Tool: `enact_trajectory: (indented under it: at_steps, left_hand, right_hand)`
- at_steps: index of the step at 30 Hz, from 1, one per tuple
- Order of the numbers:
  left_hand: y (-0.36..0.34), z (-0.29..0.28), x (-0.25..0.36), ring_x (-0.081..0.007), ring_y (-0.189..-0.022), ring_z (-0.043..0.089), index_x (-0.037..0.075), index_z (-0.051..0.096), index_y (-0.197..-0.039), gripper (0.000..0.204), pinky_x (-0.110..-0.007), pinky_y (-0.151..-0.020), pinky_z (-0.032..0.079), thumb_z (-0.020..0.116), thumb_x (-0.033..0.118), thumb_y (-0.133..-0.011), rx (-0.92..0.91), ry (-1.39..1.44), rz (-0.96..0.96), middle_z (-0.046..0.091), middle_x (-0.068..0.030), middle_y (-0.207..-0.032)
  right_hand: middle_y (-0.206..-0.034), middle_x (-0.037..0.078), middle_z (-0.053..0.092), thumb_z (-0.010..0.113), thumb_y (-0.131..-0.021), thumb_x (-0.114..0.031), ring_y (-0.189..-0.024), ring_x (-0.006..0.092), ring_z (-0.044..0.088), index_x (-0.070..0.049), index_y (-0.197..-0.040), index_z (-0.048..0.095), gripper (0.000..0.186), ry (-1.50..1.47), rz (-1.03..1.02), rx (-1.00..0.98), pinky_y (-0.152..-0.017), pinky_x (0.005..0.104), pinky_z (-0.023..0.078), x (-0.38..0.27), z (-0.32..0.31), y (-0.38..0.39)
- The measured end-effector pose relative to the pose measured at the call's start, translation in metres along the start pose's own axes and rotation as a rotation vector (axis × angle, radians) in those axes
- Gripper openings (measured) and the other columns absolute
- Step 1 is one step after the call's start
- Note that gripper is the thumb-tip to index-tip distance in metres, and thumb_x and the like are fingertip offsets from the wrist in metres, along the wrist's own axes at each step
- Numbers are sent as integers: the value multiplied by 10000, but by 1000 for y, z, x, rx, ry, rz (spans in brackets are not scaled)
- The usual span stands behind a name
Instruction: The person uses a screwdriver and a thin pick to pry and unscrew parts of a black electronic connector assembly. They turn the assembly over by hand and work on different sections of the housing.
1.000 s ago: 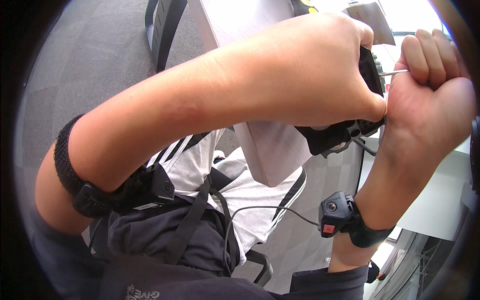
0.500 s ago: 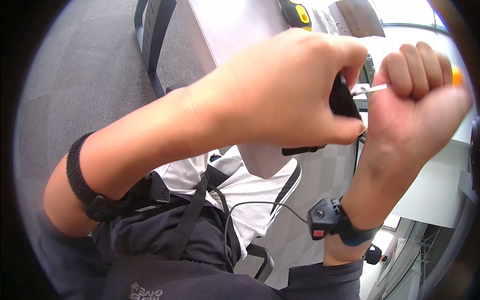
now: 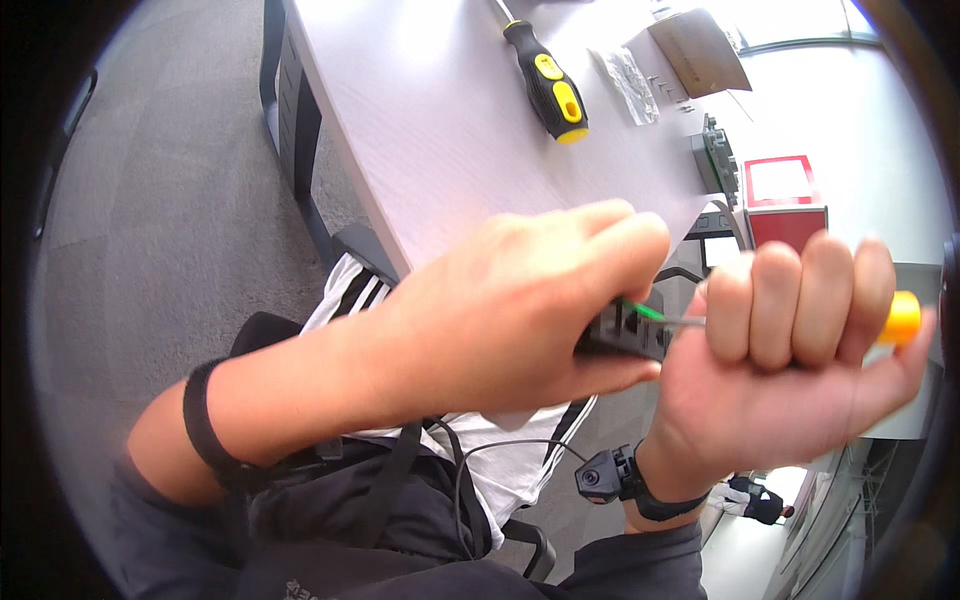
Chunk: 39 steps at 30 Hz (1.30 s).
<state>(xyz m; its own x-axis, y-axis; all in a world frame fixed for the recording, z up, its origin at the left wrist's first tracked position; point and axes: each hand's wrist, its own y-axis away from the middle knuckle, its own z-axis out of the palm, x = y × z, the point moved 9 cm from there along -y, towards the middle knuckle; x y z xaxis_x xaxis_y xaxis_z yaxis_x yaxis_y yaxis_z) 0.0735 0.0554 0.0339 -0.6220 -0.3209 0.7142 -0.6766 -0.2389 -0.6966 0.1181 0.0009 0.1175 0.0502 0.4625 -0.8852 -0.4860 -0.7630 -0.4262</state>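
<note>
Orange tool end point(image 3: 903, 318), black-yellow screwdriver point(image 3: 544, 80), red-white box point(image 3: 787, 206)

Two hands, counted as one left grip point(image 3: 530, 310) and one right grip point(image 3: 785, 350); one dark device point(image 3: 628, 333) in the left; two tools, being one black-and-yellow screwdriver point(image 3: 546, 85) and one yellow-ended tool point(image 3: 903, 318) in the right; one surface point(image 3: 430, 110); one clear bag point(image 3: 628, 85); one brown cardboard piece point(image 3: 700, 55); one grey-green module point(image 3: 714, 160); one red-and-white box point(image 3: 800, 228); two arm straps point(image 3: 201, 410); one black cable point(image 3: 510, 443); one background person point(image 3: 765, 505); several metal bits point(image 3: 683, 104), too tiny to count.
</note>
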Motion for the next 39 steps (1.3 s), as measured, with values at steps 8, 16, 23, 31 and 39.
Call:
enact_trajectory:
  at_steps: [8,16,23,31,39]
  left_hand:
    - [5,-5,9,-303,-694,591,50,484,-834,404,-350,-610,504,826,159,-651,-56,35,-16,593,-136,-874]
    - [3,-4,8,-296,-651,577,-16,529,-840,256,-379,-618,509,719,35,-677,-81,156,-13,609,-209,-894]
    - [8,-10,3,-262,-598,563,-6,546,-815,168,-371,-634,516,662,40,-702,-108,122,-33,618,-251,-913]
    - [5,-7,6,-236,-568,538,21,497,-745,170,-348,-604,507,648,18,-668,-12,146,-28,624,-245,-904]
    - [1,-4,8,-241,-563,531,15,507,-752,164,-367,-622,507,653,23,-678,-68,167,-26,620,-251,-915]
  right_hand:
    - [-449,-41,281,390,-1005,-395,-319,39,209,-141,-674,301,426,150,-261,122,-285,176,184,-15,19,21]
    - [-454,-44,330,444,-988,-417,-333,34,234,-123,-643,394,456,172,-356,166,-310,195,174,-16,31,25]
    - [-443,-66,320,434,-999,-365,-328,18,218,-125,-631,383,443,12,-278,270,-323,200,139,-4,16,18]
    - [-455,-92,301,419,-1008,-333,-334,8,223,-143,-612,367,442,57,-119,128,-329,205,142,2,27,6]
    - [-453,-61,328,403,-1008,-373,-329,25,240,-127,-671,392,417,1,-168,214,-317,193,181,-6,15,0]
